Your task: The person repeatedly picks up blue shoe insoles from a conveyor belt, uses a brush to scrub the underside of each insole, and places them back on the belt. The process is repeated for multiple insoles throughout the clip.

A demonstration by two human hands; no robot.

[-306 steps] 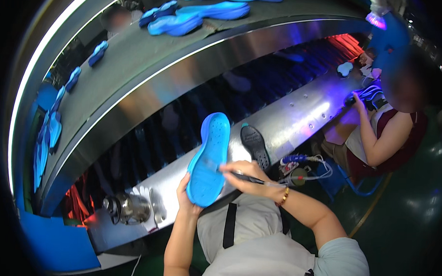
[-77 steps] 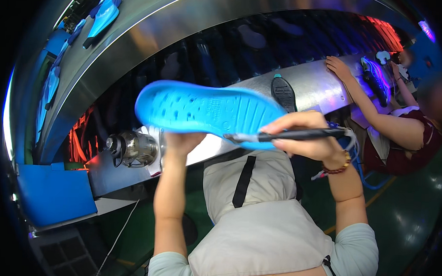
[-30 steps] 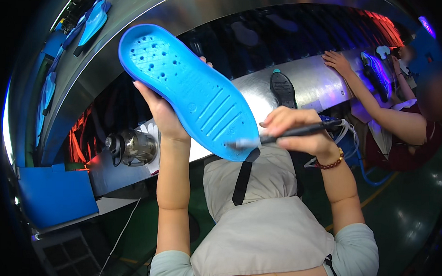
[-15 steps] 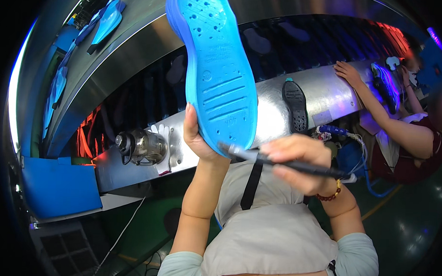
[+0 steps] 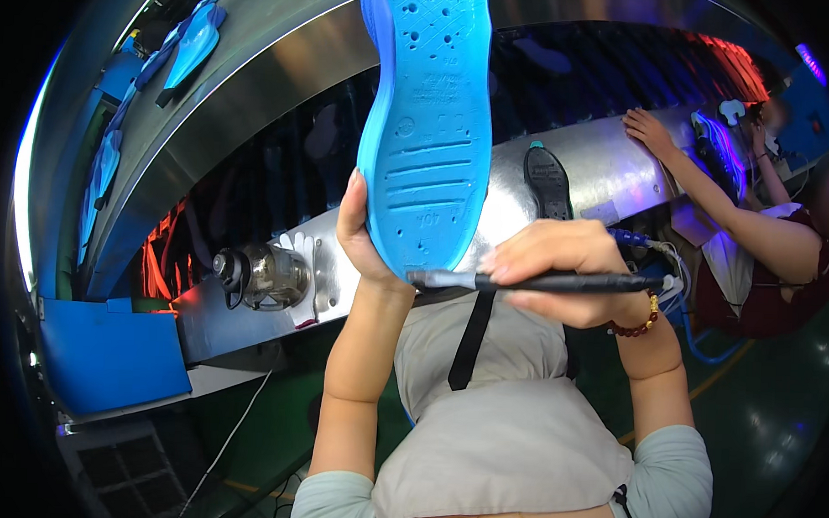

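Observation:
My left hand (image 5: 365,234) grips a bright blue shoe sole (image 5: 434,141) by its near end, thumb along the left edge. The sole is held up lengthwise, its face with holes and ridged bars toward me. Pinched in my right hand (image 5: 574,269) is a slim brush (image 5: 455,280) with a dark handle and a greyish tip. It lies nearly level across the sole's near rim, its tip by the left hand's palm; whether it touches the sole I cannot tell. A black sole (image 5: 549,183) rests on the metal ledge behind my right hand.
On the metal ledge (image 5: 503,194) stand a glass jar (image 5: 281,277) with a dark fitting and a white glove (image 5: 322,279). Beyond runs a dark conveyor with soles. More blue soles (image 5: 198,41) lie upper left. A co-worker's hand (image 5: 652,135) rests on the ledge at right.
The blue sole has swung more upright, its far end shifting right. The brush has turned from slanting to nearly level as my right hand rose slightly, its tip staying by the sole's near end.

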